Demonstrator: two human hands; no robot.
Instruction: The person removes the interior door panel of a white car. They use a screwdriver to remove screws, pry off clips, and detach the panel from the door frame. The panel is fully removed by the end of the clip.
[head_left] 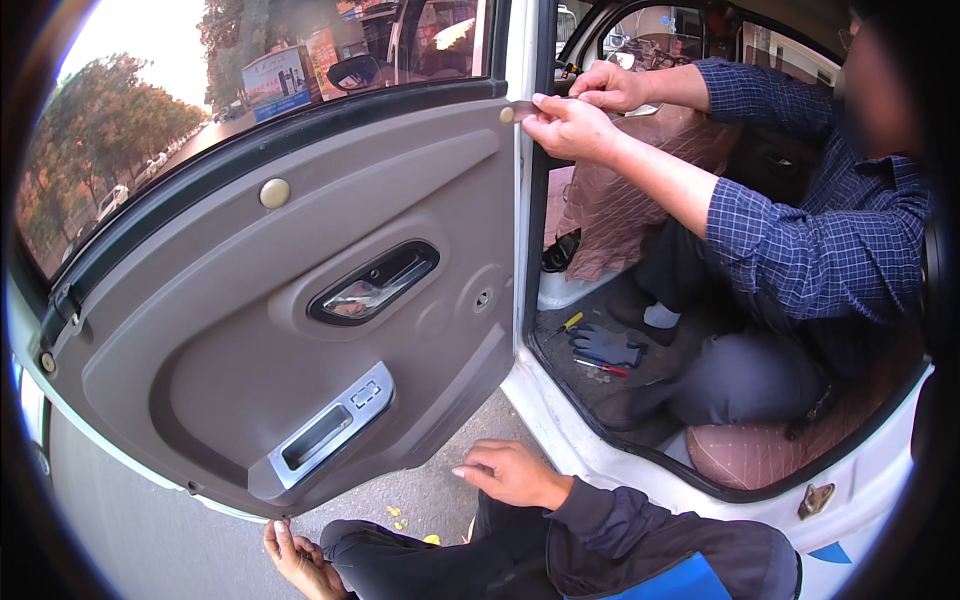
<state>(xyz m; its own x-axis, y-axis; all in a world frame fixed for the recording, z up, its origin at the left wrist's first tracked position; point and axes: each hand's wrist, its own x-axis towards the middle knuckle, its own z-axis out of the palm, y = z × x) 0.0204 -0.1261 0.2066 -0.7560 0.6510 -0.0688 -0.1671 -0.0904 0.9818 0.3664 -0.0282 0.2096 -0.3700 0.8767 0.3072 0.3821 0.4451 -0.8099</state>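
A car door (400, 190) with a grey-brown inner panel stands open in front of me. At its lower edge, my left hand (303, 565) has its fingers bent up against the rim. My right hand (515, 474), in a dark cuff, hangs empty over my knee, its fingers loosely bent and apart. The panel carries a dark-framed inner handle (374, 283) and a silver armrest switch plate (333, 425). A person in a blue checked shirt (800, 240) sits inside the car. That person's two hands (580, 115) pinch something small and flat at the panel's upper corner.
On the car floor lie grey work gloves (608, 345), a red screwdriver (600, 368) and a yellow-handled tool (565, 325). The white door sill (560, 420) runs along the opening, with a metal latch (816, 500) on the body. A pinkish quilted seat (740, 455) is inside.
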